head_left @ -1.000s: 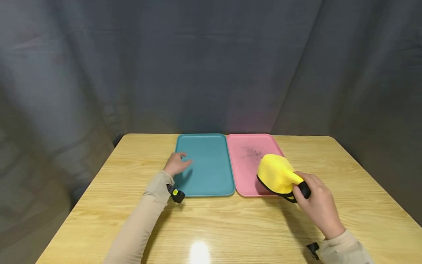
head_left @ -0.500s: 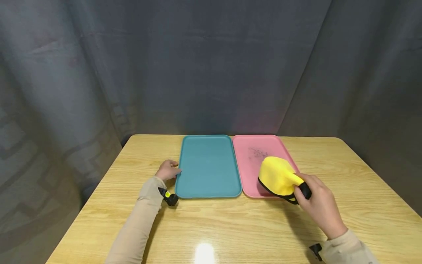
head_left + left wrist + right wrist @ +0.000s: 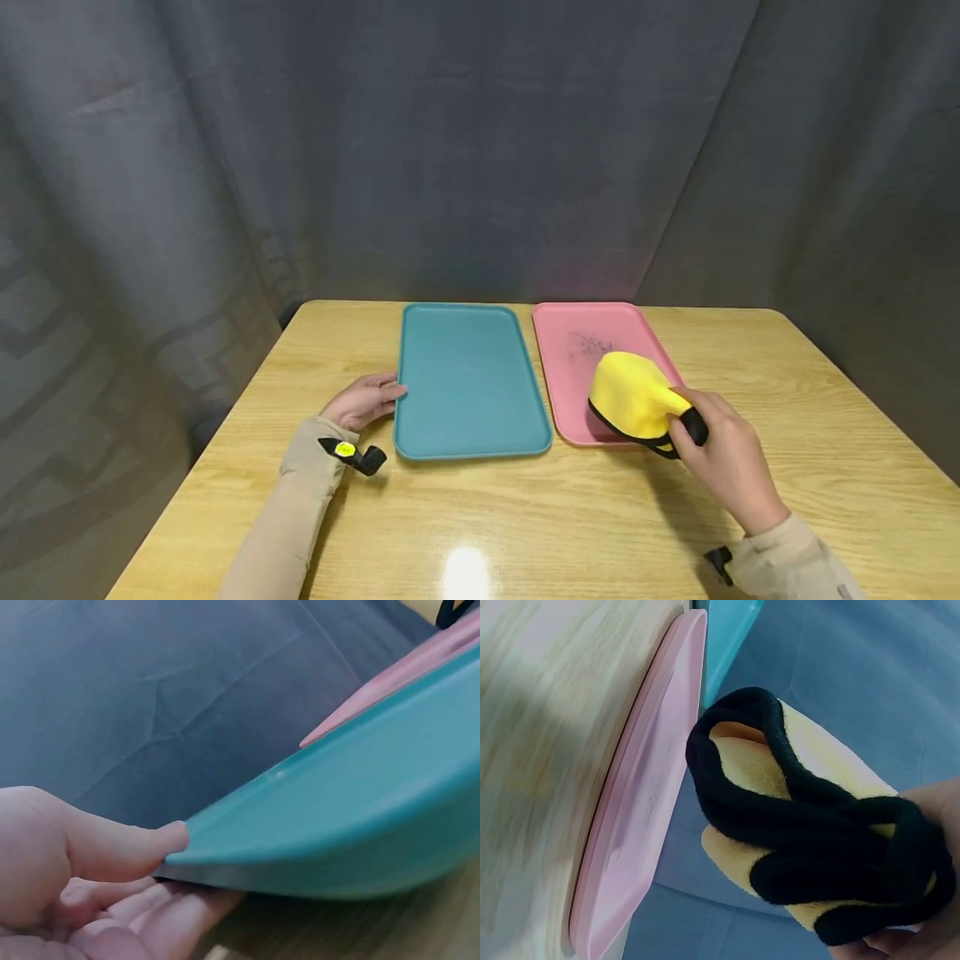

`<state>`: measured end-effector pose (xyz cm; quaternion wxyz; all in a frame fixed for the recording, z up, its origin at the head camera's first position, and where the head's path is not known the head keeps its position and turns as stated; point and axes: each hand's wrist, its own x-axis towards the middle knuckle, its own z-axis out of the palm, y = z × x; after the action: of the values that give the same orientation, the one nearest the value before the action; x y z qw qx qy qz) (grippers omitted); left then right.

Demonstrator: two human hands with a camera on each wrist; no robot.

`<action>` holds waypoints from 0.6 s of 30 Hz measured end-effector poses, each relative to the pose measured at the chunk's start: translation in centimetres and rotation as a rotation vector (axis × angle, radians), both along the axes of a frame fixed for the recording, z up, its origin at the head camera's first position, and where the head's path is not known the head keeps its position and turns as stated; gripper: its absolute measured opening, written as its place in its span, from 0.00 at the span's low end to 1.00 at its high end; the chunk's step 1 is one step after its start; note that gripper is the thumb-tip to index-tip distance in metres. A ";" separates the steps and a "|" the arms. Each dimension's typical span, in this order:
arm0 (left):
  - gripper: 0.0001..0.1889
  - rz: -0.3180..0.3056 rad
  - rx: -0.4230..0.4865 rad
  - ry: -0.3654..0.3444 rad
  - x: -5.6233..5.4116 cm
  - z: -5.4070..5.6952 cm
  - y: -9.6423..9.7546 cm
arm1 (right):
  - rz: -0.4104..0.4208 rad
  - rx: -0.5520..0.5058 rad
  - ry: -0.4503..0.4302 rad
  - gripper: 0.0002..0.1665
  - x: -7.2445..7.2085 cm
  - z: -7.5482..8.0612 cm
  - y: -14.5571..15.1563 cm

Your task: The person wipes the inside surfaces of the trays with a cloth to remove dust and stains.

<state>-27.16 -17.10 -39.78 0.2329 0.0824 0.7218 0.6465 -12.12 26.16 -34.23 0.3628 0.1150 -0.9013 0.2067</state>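
Observation:
In the head view my left hand (image 3: pixel 363 402) pinches the left rim of a teal rectangular tray (image 3: pixel 471 383). The left wrist view shows the thumb on top of the rim and the fingers underneath, with that edge of the tray (image 3: pixel 352 802) raised off the table. My right hand (image 3: pixel 729 462) grips a bunched yellow cloth (image 3: pixel 630 396) with black edging, held over the near right part of a pink tray (image 3: pixel 558 358). Folds of the cloth (image 3: pixel 810 810) fill the right wrist view, and some of the fingers are hidden behind it.
Dark specks or marks (image 3: pixel 588 342) lie on the pink tray near its middle. Both trays are on a light wooden table (image 3: pixel 465 508), with a gap between them. A grey curtain (image 3: pixel 480 150) hangs behind the table and along its sides.
My left hand has come from above the teal tray to its left rim and taken hold. The teal tray has shifted left, away from the pink one. The right hand with the cloth stays nearly still.

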 end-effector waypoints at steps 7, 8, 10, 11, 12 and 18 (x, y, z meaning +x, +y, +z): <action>0.34 -0.059 0.116 0.058 1.2 0.5 -0.5 | -0.028 -0.023 -0.019 0.20 -0.1 0.2 0.2; 0.35 -0.062 0.132 0.066 1.5 0.7 -0.4 | -0.030 -0.026 -0.020 0.20 -0.1 0.3 0.3; 0.36 -0.062 0.153 0.080 1.9 1.1 0.0 | -0.037 -0.034 -0.024 0.20 -0.2 0.6 0.5; 0.36 -0.062 0.160 0.088 2.1 1.4 0.2 | -0.039 -0.039 -0.025 0.20 -0.2 0.8 0.6; 0.36 -0.060 0.168 0.095 2.3 1.6 0.6 | -0.043 -0.043 -0.023 0.20 -0.3 1.1 0.7; 0.37 -0.046 0.201 0.115 3.5 2.3 3.1 | -0.058 -0.102 -0.013 0.19 -1.6 3.2 0.8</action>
<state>-23.67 -14.01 -37.45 0.1963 0.1591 0.6634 0.7043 -13.68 26.98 -31.04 0.3680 0.0689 -0.8950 0.2424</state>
